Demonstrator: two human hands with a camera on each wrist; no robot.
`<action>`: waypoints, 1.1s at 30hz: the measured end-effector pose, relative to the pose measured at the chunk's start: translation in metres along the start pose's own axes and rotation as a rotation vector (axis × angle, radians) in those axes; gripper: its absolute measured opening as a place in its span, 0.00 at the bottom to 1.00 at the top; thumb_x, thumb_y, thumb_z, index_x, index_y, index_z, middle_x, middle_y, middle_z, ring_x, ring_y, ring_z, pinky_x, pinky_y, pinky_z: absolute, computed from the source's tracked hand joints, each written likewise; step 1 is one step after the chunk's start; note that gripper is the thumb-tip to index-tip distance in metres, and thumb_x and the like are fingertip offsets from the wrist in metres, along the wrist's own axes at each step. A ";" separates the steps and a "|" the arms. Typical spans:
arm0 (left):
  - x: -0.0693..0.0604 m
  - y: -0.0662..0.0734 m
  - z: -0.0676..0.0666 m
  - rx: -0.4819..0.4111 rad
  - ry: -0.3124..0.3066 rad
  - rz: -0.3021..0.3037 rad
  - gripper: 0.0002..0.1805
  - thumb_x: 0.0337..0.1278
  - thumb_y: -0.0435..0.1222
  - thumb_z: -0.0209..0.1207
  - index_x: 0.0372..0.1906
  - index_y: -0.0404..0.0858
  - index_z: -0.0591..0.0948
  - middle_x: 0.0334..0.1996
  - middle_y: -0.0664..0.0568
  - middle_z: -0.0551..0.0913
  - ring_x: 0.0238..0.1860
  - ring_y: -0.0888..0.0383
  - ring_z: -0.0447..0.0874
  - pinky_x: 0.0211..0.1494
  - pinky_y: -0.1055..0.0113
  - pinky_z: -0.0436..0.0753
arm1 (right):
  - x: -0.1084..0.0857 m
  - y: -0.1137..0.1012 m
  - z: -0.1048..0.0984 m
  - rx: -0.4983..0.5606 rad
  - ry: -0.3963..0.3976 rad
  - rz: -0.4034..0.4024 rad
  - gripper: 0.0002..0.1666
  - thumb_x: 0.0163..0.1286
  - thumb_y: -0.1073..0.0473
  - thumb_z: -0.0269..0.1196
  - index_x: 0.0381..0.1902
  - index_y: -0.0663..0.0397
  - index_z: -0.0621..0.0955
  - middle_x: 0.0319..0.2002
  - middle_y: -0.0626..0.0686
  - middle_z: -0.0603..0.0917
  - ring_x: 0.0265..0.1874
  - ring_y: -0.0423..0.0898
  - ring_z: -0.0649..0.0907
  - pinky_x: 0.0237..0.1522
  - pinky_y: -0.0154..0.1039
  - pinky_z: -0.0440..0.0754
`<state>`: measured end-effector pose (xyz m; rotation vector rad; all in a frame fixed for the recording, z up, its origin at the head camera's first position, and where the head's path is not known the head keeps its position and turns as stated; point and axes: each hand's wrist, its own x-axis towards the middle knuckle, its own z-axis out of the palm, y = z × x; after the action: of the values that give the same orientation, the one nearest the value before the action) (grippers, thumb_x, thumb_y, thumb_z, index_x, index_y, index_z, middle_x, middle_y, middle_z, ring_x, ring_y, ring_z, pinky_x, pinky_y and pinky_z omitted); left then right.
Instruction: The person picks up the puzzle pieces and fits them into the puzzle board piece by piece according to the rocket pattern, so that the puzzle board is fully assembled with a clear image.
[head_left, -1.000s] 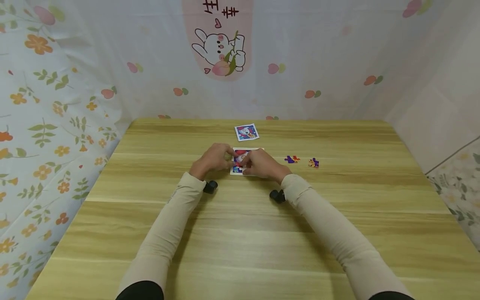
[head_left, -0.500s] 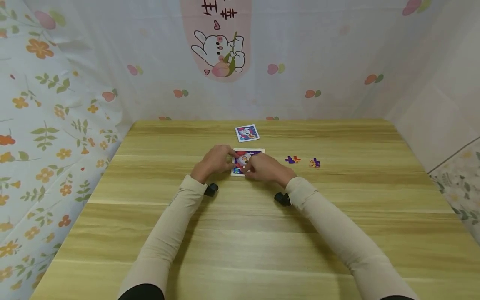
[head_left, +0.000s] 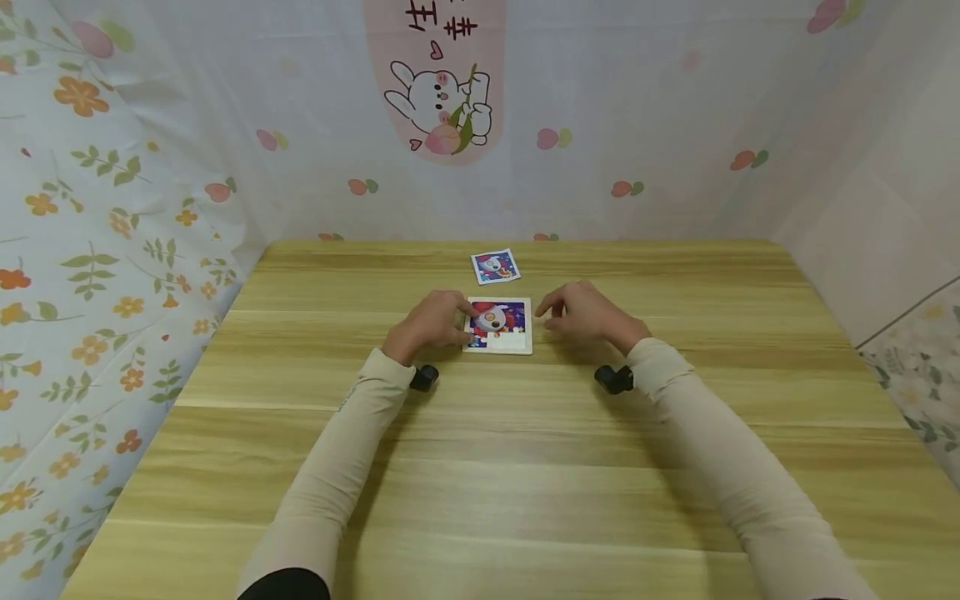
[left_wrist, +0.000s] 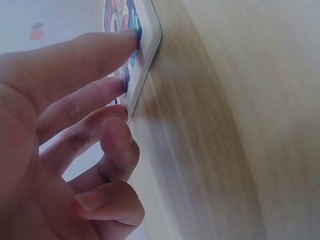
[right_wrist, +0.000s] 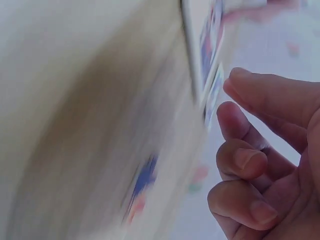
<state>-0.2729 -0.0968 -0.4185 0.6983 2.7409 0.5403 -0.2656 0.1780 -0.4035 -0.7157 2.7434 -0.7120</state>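
Observation:
A square jigsaw puzzle in a white tray (head_left: 507,349) lies flat on the table. Its picture shows a white character with red on a purple ground, and a bare white patch shows at its lower right. My left hand (head_left: 433,321) touches the tray's left side with thumb and fingertips; in the left wrist view the thumb (left_wrist: 112,47) presses on the picture near a corner, and the other fingers curl loosely. To the right of the tray hovers my right hand (head_left: 588,312), loosely bent and holding nothing. A blurred blue and orange puzzle piece (right_wrist: 142,185) lies below it in the right wrist view.
Behind the tray lies a small picture card (head_left: 495,267) with a like design. The wooden table (head_left: 480,483) ends at a printed white curtain (head_left: 637,108). In the head view the right hand and sleeve cover the spot where loose pieces lay.
My right hand has left the puzzle and moved right, over where the two loose pieces lay, uncovering the tray's right part. My left hand has stayed at the tray's left side.

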 end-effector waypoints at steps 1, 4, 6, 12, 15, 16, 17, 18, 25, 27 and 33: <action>0.000 0.000 0.000 0.001 0.002 0.001 0.22 0.54 0.39 0.72 0.55 0.38 0.86 0.52 0.45 0.83 0.52 0.50 0.76 0.61 0.56 0.77 | -0.003 0.007 -0.004 -0.006 0.016 0.018 0.13 0.65 0.63 0.65 0.47 0.58 0.88 0.30 0.54 0.86 0.27 0.45 0.77 0.30 0.36 0.73; 0.000 0.001 0.000 0.002 0.006 0.003 0.22 0.54 0.38 0.71 0.55 0.38 0.86 0.52 0.45 0.83 0.54 0.49 0.77 0.62 0.55 0.77 | -0.011 0.026 -0.013 -0.025 0.052 0.059 0.15 0.64 0.64 0.66 0.48 0.60 0.87 0.30 0.55 0.86 0.28 0.47 0.78 0.33 0.39 0.75; 0.000 0.000 0.000 0.002 0.006 0.002 0.22 0.54 0.38 0.71 0.55 0.38 0.86 0.52 0.45 0.83 0.54 0.48 0.77 0.63 0.55 0.77 | -0.015 0.036 -0.015 -0.032 0.073 0.080 0.16 0.63 0.64 0.67 0.48 0.62 0.87 0.31 0.56 0.86 0.30 0.48 0.80 0.36 0.41 0.77; -0.001 0.000 0.000 0.003 0.003 -0.007 0.22 0.55 0.39 0.71 0.56 0.38 0.86 0.53 0.44 0.82 0.55 0.49 0.77 0.65 0.54 0.76 | -0.021 0.053 -0.014 -0.079 0.097 0.091 0.16 0.59 0.64 0.70 0.46 0.64 0.87 0.36 0.59 0.89 0.36 0.52 0.83 0.43 0.49 0.81; -0.002 0.000 0.000 -0.003 0.000 -0.004 0.22 0.56 0.39 0.70 0.56 0.38 0.85 0.54 0.44 0.82 0.55 0.48 0.77 0.66 0.54 0.76 | -0.022 0.056 -0.012 -0.110 0.089 0.104 0.15 0.59 0.63 0.72 0.43 0.64 0.88 0.37 0.59 0.89 0.37 0.52 0.82 0.44 0.49 0.81; -0.002 0.000 0.000 -0.003 -0.001 0.000 0.22 0.56 0.39 0.70 0.56 0.38 0.85 0.55 0.44 0.82 0.56 0.48 0.77 0.66 0.53 0.76 | -0.022 0.057 -0.011 -0.119 0.088 0.111 0.15 0.59 0.62 0.72 0.43 0.64 0.88 0.38 0.59 0.89 0.38 0.52 0.82 0.45 0.49 0.81; -0.002 0.000 0.000 -0.002 0.000 0.003 0.22 0.56 0.39 0.70 0.56 0.37 0.85 0.55 0.44 0.82 0.57 0.48 0.78 0.67 0.53 0.76 | -0.023 0.058 -0.011 -0.126 0.086 0.118 0.15 0.59 0.62 0.72 0.43 0.64 0.88 0.38 0.59 0.89 0.39 0.53 0.82 0.46 0.49 0.81; -0.002 0.000 0.000 0.002 0.001 0.005 0.22 0.56 0.39 0.70 0.56 0.38 0.85 0.55 0.44 0.82 0.57 0.47 0.78 0.67 0.53 0.76 | -0.023 0.058 -0.011 -0.127 0.086 0.125 0.15 0.59 0.62 0.72 0.42 0.64 0.88 0.38 0.59 0.88 0.39 0.53 0.82 0.47 0.50 0.81; -0.002 0.001 0.002 -0.005 0.003 0.002 0.22 0.56 0.38 0.69 0.57 0.38 0.85 0.56 0.44 0.82 0.56 0.48 0.78 0.67 0.54 0.76 | -0.024 0.058 -0.009 -0.111 0.106 0.136 0.12 0.57 0.63 0.73 0.38 0.61 0.84 0.38 0.59 0.86 0.40 0.54 0.81 0.49 0.51 0.79; -0.002 0.002 0.002 -0.016 0.002 -0.001 0.22 0.57 0.38 0.70 0.57 0.38 0.85 0.57 0.44 0.82 0.59 0.47 0.77 0.69 0.53 0.75 | -0.024 0.058 -0.008 -0.092 0.113 0.135 0.12 0.56 0.63 0.73 0.36 0.59 0.82 0.37 0.58 0.86 0.39 0.53 0.81 0.48 0.49 0.78; -0.003 0.000 0.002 -0.018 0.002 -0.010 0.23 0.57 0.38 0.70 0.58 0.37 0.84 0.59 0.44 0.81 0.65 0.45 0.76 0.73 0.52 0.72 | -0.022 0.055 -0.006 -0.020 0.140 0.105 0.04 0.62 0.66 0.68 0.34 0.57 0.82 0.33 0.55 0.87 0.36 0.50 0.83 0.42 0.44 0.77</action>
<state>-0.2694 -0.0973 -0.4198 0.6798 2.7362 0.5632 -0.2710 0.2333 -0.4240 -0.5399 2.8929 -0.7381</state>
